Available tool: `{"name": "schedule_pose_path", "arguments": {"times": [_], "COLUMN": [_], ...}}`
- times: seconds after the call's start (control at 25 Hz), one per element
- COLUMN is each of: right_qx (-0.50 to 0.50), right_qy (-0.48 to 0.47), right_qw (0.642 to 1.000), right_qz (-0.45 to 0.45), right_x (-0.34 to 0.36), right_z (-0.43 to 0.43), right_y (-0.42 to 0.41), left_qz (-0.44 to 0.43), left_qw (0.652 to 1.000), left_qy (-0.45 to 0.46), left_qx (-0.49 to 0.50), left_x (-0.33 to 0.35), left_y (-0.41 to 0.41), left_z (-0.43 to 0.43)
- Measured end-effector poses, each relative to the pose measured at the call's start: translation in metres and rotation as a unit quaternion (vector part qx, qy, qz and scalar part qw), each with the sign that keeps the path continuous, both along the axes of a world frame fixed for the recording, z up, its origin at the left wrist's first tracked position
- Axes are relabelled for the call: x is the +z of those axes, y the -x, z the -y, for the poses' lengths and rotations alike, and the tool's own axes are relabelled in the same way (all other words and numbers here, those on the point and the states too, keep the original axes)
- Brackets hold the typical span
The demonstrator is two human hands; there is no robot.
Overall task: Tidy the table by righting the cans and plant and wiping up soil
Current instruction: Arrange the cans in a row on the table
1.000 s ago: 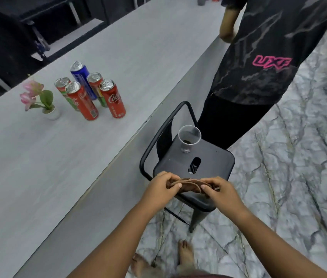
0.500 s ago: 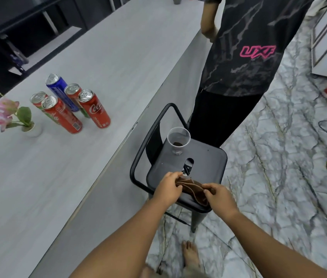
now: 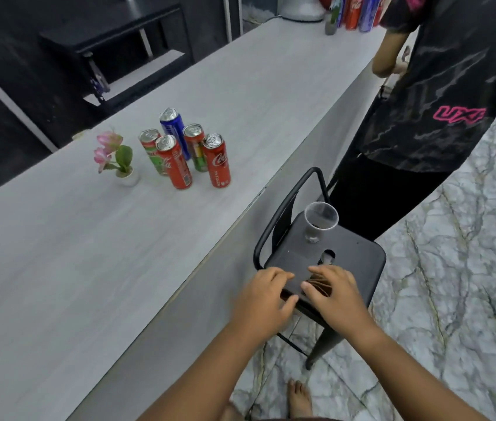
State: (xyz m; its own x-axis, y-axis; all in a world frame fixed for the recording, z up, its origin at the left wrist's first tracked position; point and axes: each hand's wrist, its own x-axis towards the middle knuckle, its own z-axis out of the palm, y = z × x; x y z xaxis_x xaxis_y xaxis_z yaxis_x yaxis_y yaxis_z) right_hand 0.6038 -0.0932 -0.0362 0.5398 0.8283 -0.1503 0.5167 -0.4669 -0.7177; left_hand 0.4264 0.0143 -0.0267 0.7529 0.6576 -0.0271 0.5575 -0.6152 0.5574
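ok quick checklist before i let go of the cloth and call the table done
1. Cans upright: ok, all five stand in a cluster.
2. Plant upright in its pot: ok.
3. Soil on the table: ok, none visible.
4. Cloth on the stool: ok, under the right hand.
5. Left hand free: cannot tell, fingers at the cloth's edge.
6. Cup clear of both hands: ok.

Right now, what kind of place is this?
Probably a home bar or kitchen counter, though I can't be sure: a long pale counter holding drink cans, a black metal stool beside it, and a marble-pattern floor.
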Motion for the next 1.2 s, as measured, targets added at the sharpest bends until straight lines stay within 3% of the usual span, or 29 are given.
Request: {"name": "schedule_pose_path", "arguments": {"times": [0.16, 0.48, 0.68, 1.08, 1.2], "right_qx": [0.044, 0.109, 0.135, 0.044, 0.05], "right_qy": [-0.028, -0.06, -0.084, -0.077, -0.089], "right_qw": [0.998, 0.987, 0.984, 0.995, 0.994], "right_qz": [0.043, 0.106, 0.084, -0.055, -0.033], "right_x": [0.016, 0.041, 0.05, 0.03, 0.018], "right_z": [-0.032, -0.108, -0.162, -0.295, -0.327], "right_y": [0.037, 0.101, 0.104, 0.045, 0.033], "left_qz": [-0.01, 0.009, 0.012, 0.067, 0.107], "left_qw": [0.997, 0.987, 0.982, 0.951, 0.932], "left_qy": [-0.08, -0.119, -0.091, 0.048, 0.079], "left_qx": [0.011, 0.112, 0.163, 0.299, 0.336], "left_x": [0.019, 0.026, 0.016, 0.021, 0.025], "left_y": [0.053, 0.143, 0.152, 0.091, 0.065], "left_z": [-0.023, -0.098, -0.14, -0.249, -0.287]}}
